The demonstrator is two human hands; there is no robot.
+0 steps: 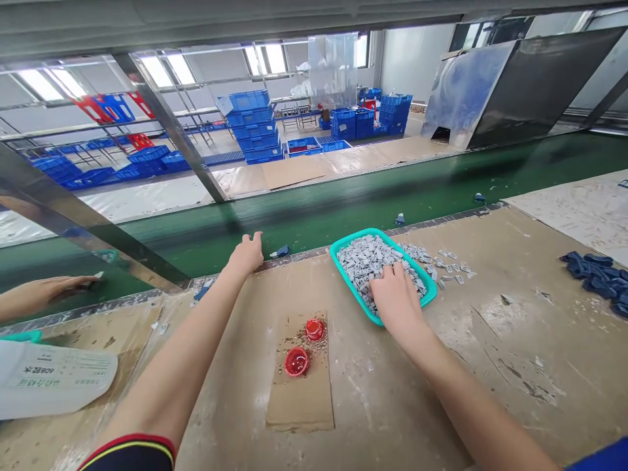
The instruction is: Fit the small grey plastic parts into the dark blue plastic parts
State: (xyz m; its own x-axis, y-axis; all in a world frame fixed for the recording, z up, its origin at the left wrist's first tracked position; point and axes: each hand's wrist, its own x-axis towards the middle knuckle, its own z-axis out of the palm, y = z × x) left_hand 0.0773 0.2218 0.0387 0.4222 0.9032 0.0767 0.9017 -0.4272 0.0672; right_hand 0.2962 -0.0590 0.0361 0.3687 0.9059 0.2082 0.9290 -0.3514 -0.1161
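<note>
My left hand (246, 255) reaches over the near edge of the green conveyor belt (324, 216), thumb and forefinger apart, nothing visible in it. Just right of it lies a small dark blue part with a pale tip (280, 251). My right hand (396, 294) is down in a turquoise tray (430, 288) heaped with small grey pieces (366, 258). Its fingers are curled in on a grey piece, the fingertips partly hidden. Between my forearms, two red caps (297, 362) stand on a cardboard strip (299, 409); the nearer one holds liquid.
Loose grey pieces (449, 265) lie right of the tray, and dark blue parts (596, 278) are piled at far right. At left are a translucent bottle (59, 379) and another person's hand (49, 292) over the belt. A metal post (169, 124) slants up behind my left hand.
</note>
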